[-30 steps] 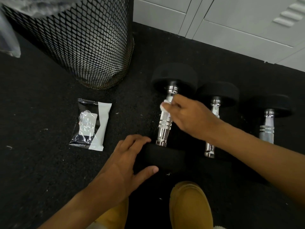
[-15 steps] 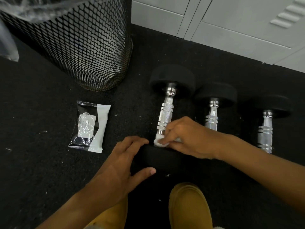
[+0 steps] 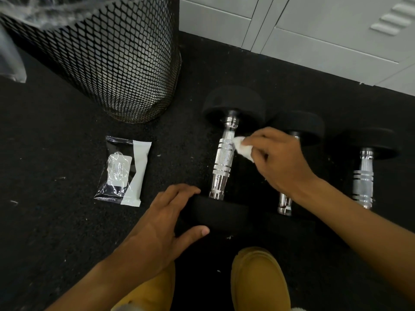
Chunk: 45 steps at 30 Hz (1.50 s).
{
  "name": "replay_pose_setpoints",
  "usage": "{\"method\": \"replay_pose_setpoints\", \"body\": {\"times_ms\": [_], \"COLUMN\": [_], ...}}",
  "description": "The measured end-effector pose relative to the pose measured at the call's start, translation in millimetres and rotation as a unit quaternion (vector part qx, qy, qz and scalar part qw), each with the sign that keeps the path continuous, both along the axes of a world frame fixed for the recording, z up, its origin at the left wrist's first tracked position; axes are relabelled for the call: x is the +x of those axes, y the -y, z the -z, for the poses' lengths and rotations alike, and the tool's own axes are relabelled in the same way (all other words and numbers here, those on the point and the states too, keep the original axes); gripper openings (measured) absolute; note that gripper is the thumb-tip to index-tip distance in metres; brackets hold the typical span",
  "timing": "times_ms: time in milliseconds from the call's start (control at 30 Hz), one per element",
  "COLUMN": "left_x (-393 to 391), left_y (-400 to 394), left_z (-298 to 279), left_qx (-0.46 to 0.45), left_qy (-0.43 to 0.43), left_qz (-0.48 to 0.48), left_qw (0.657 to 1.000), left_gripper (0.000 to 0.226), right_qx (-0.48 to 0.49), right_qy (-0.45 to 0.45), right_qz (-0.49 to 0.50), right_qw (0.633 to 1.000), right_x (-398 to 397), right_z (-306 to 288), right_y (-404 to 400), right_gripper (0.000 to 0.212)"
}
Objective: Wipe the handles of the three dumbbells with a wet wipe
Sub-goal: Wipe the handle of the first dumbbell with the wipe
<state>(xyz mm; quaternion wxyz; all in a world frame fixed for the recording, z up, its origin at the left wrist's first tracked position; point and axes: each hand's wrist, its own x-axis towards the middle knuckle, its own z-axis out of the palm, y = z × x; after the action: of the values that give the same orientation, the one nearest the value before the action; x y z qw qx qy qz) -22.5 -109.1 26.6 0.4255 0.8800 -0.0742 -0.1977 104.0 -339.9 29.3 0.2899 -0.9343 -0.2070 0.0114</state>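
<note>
My right hand [image 3: 278, 158] has the wet wipe [image 3: 243, 148] pinched in a crumpled white wad, and it's back up near the far end of the first dumbbell's handle [image 3: 223, 160]. Half a second ago that same wad was down at the near end by the weight, so I read this as another pass along the shaft, first handle not finished. My left hand [image 3: 161, 223] lies flat, fingers straight, bracing the near head [image 3: 215, 213] of that dumbbell, as it did before.

The handle is bright chrome, knurled in the middle with grooved rings either side, smooth and mirror-like toward the ends. The heads are matte black rubber on speckled black floor [image 3: 56, 221]. The middle dumbbell [image 3: 298, 129] and the right dumbbell [image 3: 363, 173] lie just beside, untouched. The wipes packet [image 3: 123, 171], glossy black and white film, sits left, below a black mesh bin [image 3: 107, 57].
</note>
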Motion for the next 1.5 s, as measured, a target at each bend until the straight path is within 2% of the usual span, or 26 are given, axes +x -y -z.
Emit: {"method": "replay_pose_setpoints", "body": {"times_ms": [67, 200, 367, 433, 567, 700, 767, 900, 1133, 1233, 1333, 1400, 1500], "left_x": [0, 1, 0, 0, 1, 0, 0, 0, 0, 0, 0, 0, 0], "left_y": [0, 5, 7, 5, 2, 1, 1, 3, 1, 1, 2, 1, 0], "left_z": [0, -2, -3, -3, -2, -1, -1, -1, 1, 0, 0, 0, 0], "left_qx": [0.002, 0.008, 0.01, 0.008, 0.004, -0.002, 0.002, 0.003, -0.002, 0.0, 0.002, 0.002, -0.001], "left_qy": [-0.001, -0.005, -0.001, -0.004, -0.009, -0.006, -0.003, -0.004, -0.008, -0.009, -0.007, -0.006, -0.008], "left_qz": [0.002, 0.001, 0.001, 0.002, 0.007, 0.001, 0.004, 0.003, 0.0, 0.002, 0.002, 0.001, -0.001], "left_qw": [1.0, 1.0, 1.0, 1.0, 1.0, 1.0, 1.0, 1.0, 1.0, 1.0, 1.0, 1.0, 1.0], "left_gripper": [0.062, 0.062, 0.061, 0.061, 0.062, 0.062, 0.063, 0.063, 0.063, 0.063, 0.063, 0.062, 0.063], "right_qx": [0.006, -0.051, 0.011, 0.005, -0.062, -0.11, -0.092, -0.003, 0.082, 0.063, 0.08, 0.031, -0.061], "right_qy": [-0.003, -0.179, -0.195, -0.211, -0.262, -0.357, -0.367, -0.359, -0.292, -0.264, -0.285, -0.306, -0.351], "right_qz": [0.096, 0.19, 0.285, 0.261, 0.174, 0.095, 0.121, 0.232, 0.35, 0.338, 0.299, 0.233, 0.109], "right_qw": [0.995, 0.964, 0.938, 0.942, 0.947, 0.923, 0.918, 0.904, 0.886, 0.901, 0.907, 0.922, 0.928], "right_x": [-1, -5, 24, 22, -10, -44, -38, -9, 36, 24, 4, -14, -45], "right_z": [-8, 2, -3, -8, -11, -19, -19, -10, 3, 7, 6, 4, -3], "right_y": [-3, -15, -30, -35, -37, -33, -32, -36, -34, -39, -39, -34, -26], "right_gripper": [0.016, 0.01, 0.028, 0.03, 0.022, 0.04, 0.038, 0.012, 0.02, 0.022, 0.011, 0.01, 0.022]}}
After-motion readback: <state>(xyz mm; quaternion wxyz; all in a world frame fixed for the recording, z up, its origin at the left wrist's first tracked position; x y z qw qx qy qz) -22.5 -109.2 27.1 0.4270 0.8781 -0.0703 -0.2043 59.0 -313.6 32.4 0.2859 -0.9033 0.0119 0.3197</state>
